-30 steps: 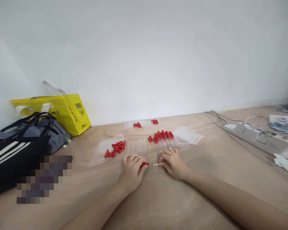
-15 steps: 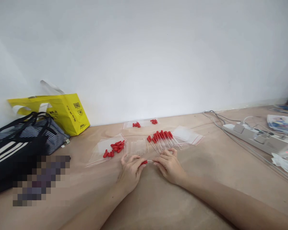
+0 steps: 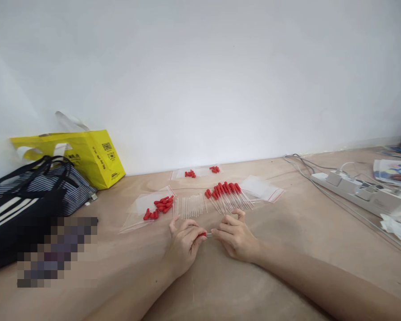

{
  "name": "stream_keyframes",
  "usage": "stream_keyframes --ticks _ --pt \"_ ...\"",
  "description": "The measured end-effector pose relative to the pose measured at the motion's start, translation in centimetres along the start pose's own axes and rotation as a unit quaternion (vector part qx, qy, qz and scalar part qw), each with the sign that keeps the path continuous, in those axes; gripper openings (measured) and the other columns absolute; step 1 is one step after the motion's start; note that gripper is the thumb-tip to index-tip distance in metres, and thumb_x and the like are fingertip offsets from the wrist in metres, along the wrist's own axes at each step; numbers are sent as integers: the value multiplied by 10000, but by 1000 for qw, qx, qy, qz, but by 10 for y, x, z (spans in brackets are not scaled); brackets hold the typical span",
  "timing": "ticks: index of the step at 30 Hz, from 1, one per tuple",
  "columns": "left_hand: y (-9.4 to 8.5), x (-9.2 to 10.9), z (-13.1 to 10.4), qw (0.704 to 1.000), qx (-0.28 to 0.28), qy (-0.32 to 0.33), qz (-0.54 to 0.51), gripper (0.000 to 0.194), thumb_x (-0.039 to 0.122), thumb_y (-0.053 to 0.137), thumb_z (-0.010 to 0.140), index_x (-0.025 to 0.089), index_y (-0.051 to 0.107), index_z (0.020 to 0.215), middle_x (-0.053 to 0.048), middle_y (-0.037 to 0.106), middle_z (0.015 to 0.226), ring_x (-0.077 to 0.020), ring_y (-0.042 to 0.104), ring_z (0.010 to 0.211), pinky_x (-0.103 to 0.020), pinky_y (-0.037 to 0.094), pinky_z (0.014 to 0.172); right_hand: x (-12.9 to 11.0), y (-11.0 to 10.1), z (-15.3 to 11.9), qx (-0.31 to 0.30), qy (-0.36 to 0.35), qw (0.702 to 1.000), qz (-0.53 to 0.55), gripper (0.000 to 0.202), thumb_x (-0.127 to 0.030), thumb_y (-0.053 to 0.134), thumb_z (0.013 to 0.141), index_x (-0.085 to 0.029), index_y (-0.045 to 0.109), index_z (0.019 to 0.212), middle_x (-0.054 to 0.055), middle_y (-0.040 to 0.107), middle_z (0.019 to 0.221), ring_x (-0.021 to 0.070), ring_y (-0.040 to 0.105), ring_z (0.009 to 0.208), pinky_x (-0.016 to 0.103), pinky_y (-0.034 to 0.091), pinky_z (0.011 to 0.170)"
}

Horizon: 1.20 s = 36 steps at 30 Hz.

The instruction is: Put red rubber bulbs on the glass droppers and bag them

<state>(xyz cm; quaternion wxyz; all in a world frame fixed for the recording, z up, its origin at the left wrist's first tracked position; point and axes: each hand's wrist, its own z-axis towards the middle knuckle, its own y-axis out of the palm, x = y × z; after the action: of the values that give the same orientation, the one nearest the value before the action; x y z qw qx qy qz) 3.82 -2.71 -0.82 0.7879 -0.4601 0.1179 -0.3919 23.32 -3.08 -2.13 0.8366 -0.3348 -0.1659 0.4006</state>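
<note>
the clear bag (image 3: 147, 209) left of the row of bare tubes (image 3: 192, 206) holds loose red caps (image 3: 160, 207). just in front of that row, my left hand (image 3: 183, 243) is pinched on a red cap (image 3: 203, 234), my right hand (image 3: 235, 236) pinched on a thin clear tube (image 3: 209, 234), fingertips nearly meeting.

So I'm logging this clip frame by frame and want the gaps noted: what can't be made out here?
Head view only:
- Red cap and clear tube between the left hand and right hand: too small and finger-covered to tell whether they are joined.
- Patch beside the dark bag: pixelated.
- Power strip: far end lost among clutter at the right edge.
- Yellow bag print: too small.
</note>
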Motion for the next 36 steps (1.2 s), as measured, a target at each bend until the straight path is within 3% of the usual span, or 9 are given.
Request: stream_keyframes --ticks 6,16,21,29,36 --pt "-3 6 1 999 8 32 3 104 205 473 808 228 564 762 45 659 701 -157 567 758 -446 66 951 0 1 0 15 -41 999 -15 242 -82 371 750 -180 578 829 -3 525 594 133 419 646 379 196 791" --pt "-2 3 3 999 16 37 19 88 222 500 803 238 577 763 64 663 684 -159 568 778 -453 14 961 3 2 5 32 -32 999 -10 185 -168 407 831 -196 589 805 -15 566 605 116 442 643 361 190 791" --pt "-1 -4 1 997 82 13 -10 122 269 487 810 232 588 753 56 664 647 -164 567 775 -456 23 972 12 -5 2 56 -15 998 -27 116 -235 481 822 -211 594 813 -28 588 619 115 451 673 359 183 793" --pt "0 -1 1 995 85 33 -28 130 263 504 794 229 577 691 73 644 598 -154 564 738 -467 -6 977 9 -2 -3 30 3 1000 5 152 -139 425 786 -168 564 729 -11 534 582 122 413 649 346 204 739" --pt "0 -1 2 998 60 21 -12 121 253 494 802 232 583 722 65 655 641 -165 559 783 -466 49 959 9 1 -1 -14 21 1000 7 151 -170 435 795 -175 575 739 1 555 611 133 415 687 359 184 762"
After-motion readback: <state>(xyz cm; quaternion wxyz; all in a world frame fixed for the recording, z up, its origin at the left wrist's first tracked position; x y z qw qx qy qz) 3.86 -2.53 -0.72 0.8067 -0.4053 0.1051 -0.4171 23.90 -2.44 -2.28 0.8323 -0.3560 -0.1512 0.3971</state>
